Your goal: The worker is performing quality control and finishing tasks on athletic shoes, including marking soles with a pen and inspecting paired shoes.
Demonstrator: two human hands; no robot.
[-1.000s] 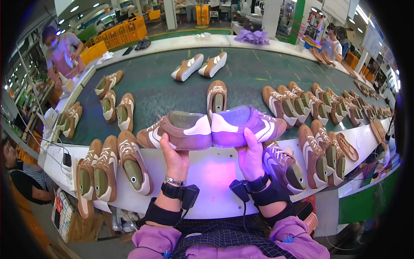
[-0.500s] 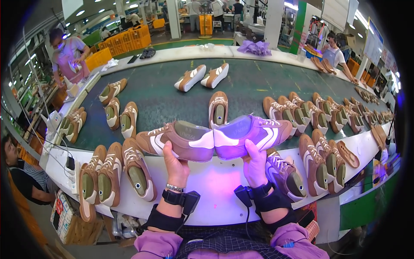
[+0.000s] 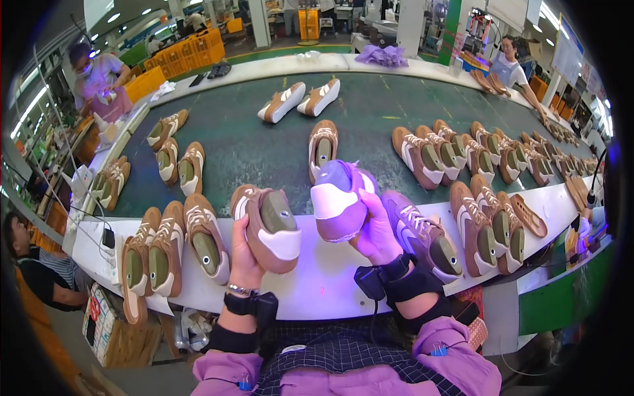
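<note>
Head view gives me 2 bare hands, each lifting a brown shoe above the white tabletop [image 3: 323,274] at the near centre. On the left hand [image 3: 249,254], I see the fingers bent around the side of the left-held shoe [image 3: 269,228], parted only by the shoe's width; its white heel patch faces near and its toe points far and left. On the right hand [image 3: 378,231], the fingers are curled round the right-held shoe [image 3: 338,204], its white heel also toward me under violet light; the fingertips beneath both shoes are hidden, so I cannot tell how they sit there. A narrow gap keeps these 2 shoes apart, and olive-green inserts show in their openings. Just beyond them, 1 lone shoe [image 3: 323,150] stands on the dark green surface [image 3: 251,148], and farther off I have 2 tilted shoes [image 3: 282,103] showing white soles. Left of the left hand, 3 near shoes [image 3: 166,251] stand side by side; right of the right hand, a laced shoe [image 3: 426,231] rests near the forearm, with 3 grouped shoes [image 3: 474,228] and a loose brown sole [image 3: 526,214] farther right. At far left I see a masked co-worker [image 3: 99,79]; at far right, another person [image 3: 508,69] stretches an arm toward the surface's edge.
</note>
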